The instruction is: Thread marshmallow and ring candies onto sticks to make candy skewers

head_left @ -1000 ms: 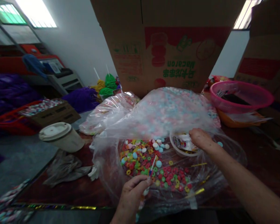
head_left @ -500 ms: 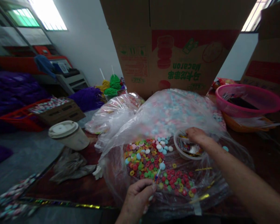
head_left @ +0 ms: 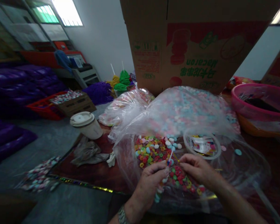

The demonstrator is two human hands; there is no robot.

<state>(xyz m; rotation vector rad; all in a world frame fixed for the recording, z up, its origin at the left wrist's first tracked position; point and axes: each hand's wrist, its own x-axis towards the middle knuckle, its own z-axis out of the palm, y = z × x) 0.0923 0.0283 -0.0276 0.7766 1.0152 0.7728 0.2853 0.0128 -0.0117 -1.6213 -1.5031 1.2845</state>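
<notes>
My left hand (head_left: 150,180) is closed on a string of pastel candies (head_left: 157,196), which hangs below the fingers. A thin white stick (head_left: 171,154) with a blue piece at its base pokes up from this grip. Close by on the right, my right hand (head_left: 197,169) pinches a thin gold twist tie (head_left: 176,157) near the stick. Beneath both hands, colourful ring candies (head_left: 151,152) and pale round candies (head_left: 171,141) lie on clear plastic. Behind the right hand sits a clear round tub (head_left: 185,144) holding printed packets and gold strips.
A big clear bag of pastel candies (head_left: 189,105) lies behind, against a tall cardboard box (head_left: 154,40). To the right is a pink basket (head_left: 242,102). A lidded white cup (head_left: 92,129) and a crumpled grey cloth (head_left: 87,152) are on the left. Candy strings (head_left: 40,174) lie lower left.
My right hand has come from the tub towards my left hand, bringing a gold twist tie. The view has turned left, so the scene sits further right.
</notes>
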